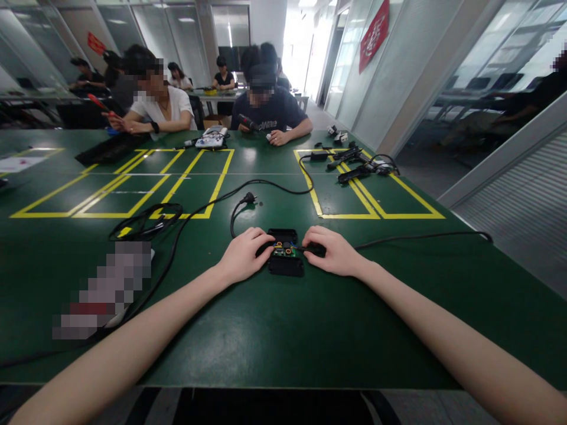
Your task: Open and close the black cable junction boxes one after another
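Note:
A small green circuit board [286, 250] with copper-coloured coils lies between the two halves of an opened black plastic case. One case half [286, 268] is on the near side, the other [282, 232] on the far side. At the board's left end, my left hand [245, 255] pinches a dark piece that looks like the end of a power cord, partly hidden by the fingers. Its two-pin plug [249, 198] lies just beyond. My right hand [332, 251] is closed on a black cable [398, 237] at the board's right end; the cable trails off rightward.
A pixelated pale object [106, 289] and a coiled black cable [148, 221] are at the left. A long cord crosses the green table [212, 336]. Black adapters and cables [354, 159] lie far right. Across the table, two people work, one with a power strip [211, 138] nearby.

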